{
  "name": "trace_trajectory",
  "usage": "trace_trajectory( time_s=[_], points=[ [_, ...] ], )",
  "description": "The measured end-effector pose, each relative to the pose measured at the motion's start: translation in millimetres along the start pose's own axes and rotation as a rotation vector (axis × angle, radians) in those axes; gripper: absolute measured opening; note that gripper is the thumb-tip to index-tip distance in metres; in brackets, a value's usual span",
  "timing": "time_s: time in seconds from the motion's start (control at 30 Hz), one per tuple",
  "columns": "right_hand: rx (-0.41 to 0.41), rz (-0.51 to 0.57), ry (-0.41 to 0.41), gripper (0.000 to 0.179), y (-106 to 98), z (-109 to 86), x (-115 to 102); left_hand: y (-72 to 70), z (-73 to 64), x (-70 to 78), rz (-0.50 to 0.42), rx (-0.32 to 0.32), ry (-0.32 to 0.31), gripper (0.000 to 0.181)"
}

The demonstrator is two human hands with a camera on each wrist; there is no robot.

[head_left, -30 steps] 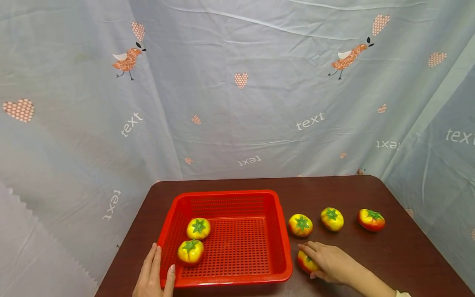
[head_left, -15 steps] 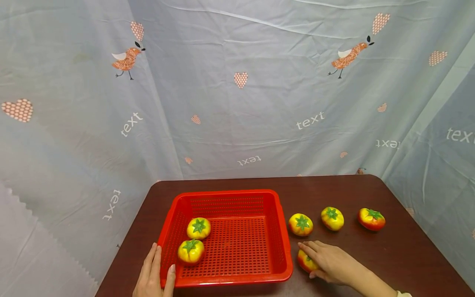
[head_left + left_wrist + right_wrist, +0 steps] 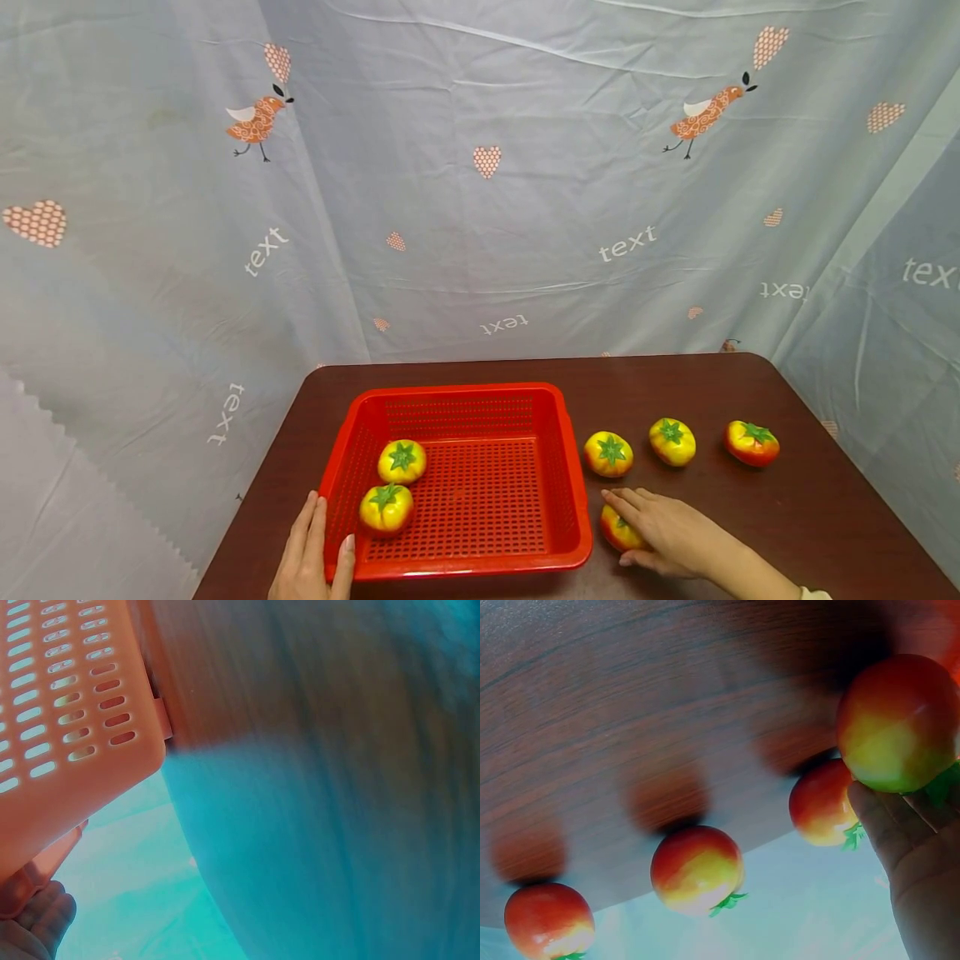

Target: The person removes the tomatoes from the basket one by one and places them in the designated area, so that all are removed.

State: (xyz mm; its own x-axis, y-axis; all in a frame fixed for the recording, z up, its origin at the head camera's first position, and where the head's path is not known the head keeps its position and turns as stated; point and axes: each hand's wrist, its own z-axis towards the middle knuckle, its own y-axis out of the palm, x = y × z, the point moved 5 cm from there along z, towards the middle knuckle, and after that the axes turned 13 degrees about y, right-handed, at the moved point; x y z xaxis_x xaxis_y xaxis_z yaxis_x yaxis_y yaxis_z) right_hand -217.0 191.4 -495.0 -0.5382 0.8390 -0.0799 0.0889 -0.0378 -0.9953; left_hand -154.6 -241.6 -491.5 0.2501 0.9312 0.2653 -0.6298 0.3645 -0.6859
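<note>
A red plastic basket (image 3: 456, 565) stands on the dark table, with two yellow-red toy tomatoes (image 3: 386, 510) inside on its left. At its near left corner my left hand (image 3: 306, 554) holds the rim, fingers along the outer side and thumb lapping over the edge. To the right of the basket my right hand (image 3: 671, 533) grips another toy tomato (image 3: 617, 533), fingers across the top and thumb at the near side; the hand hides part of it. In the right wrist view this tomato (image 3: 896, 724) appears large beside the fingers.
Three more toy tomatoes lie in a row behind my right hand: one by the basket (image 3: 607, 455), a middle tomato (image 3: 672, 442) and a far right tomato (image 3: 751, 444). A grey-blue patterned curtain (image 3: 450, 208) hangs behind the table (image 3: 810, 517).
The right thumb has shifted slightly left along the near side of the gripped tomato. Both hands, the basket and the other tomatoes have stayed in place.
</note>
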Motion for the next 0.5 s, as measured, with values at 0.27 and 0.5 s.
trace_trajectory(
  time_s=[0.27,0.5],
  points=[
    [-0.005,0.004,0.001,0.072,-2,0.0,0,-0.4,0.1,-1.1,-0.018,0.047,0.030,0.068],
    [0.093,-0.040,-0.046,0.070,-12,-0.1,-2,0.9,-1.2,-2.4,-0.024,0.066,0.044,0.067]
  ],
)
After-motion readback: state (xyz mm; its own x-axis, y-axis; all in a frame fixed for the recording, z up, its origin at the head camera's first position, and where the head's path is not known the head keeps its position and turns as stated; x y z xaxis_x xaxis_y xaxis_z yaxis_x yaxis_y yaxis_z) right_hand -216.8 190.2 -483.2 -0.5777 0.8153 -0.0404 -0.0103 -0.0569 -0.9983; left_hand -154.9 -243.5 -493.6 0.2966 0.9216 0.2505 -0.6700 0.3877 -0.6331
